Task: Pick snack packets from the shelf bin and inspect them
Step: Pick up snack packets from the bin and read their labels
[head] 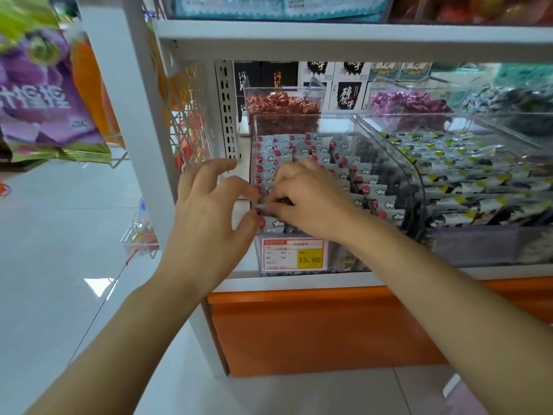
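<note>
One snack packet (264,208), grey-blue like the rest, sits at the front left corner of the clear shelf bin (386,157), just above the stacked packets, caught between both hands. The left hand (209,211) pinches its left end between thumb and forefinger, with the other fingers (209,172) spread loosely upward and holding nothing. The right hand (311,199) comes in from the right, knuckles up, its fingers curled narrowly down onto the same packet, so the fingertips of the two hands nearly meet. Below and behind them the bin is filled with tidy rows of matching packets (329,151), each marked with a red dot and a white cloud, stepping up toward the back. A red-and-yellow price label (293,254) reading 15.80 is fixed to the bin's front face. Just beside it on the right stands another clear bin of packets with yellow corners (449,163). Behind are containers of red-wrapped sweets (282,106) and purple-wrapped sweets (410,104), with black-and-white boxes (347,91) at the back. All of it rests on a white shelf (299,283) above an orange base panel (314,330). A purple bag (45,94) hangs at far left over the pale tiled floor (59,235).
</note>
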